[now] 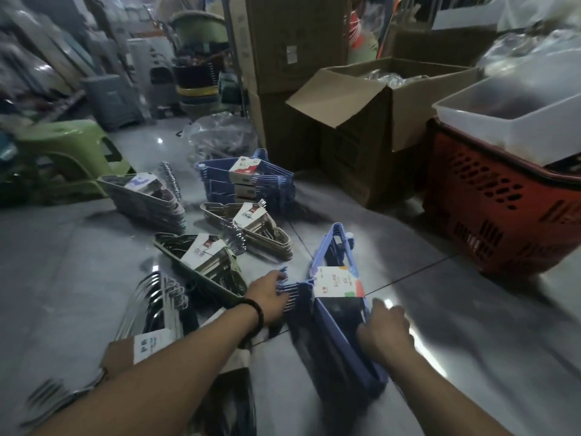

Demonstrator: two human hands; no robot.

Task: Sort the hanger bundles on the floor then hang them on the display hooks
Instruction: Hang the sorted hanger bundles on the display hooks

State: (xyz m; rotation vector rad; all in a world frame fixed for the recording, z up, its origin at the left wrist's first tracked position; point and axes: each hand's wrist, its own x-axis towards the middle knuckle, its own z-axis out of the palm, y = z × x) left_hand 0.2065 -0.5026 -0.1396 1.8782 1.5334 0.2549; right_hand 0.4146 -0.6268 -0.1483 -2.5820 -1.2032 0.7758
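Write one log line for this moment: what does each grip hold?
stage: sorting on floor | left grip: holds hook end of blue hanger bundle | right grip: holds its side

No words can be read for sure. The white label [338, 283] on the near blue bundle [333, 338] has dark and red print, but it is too blurry. The white sticker [291, 54] on the tall box [308, 23] is blurry too.
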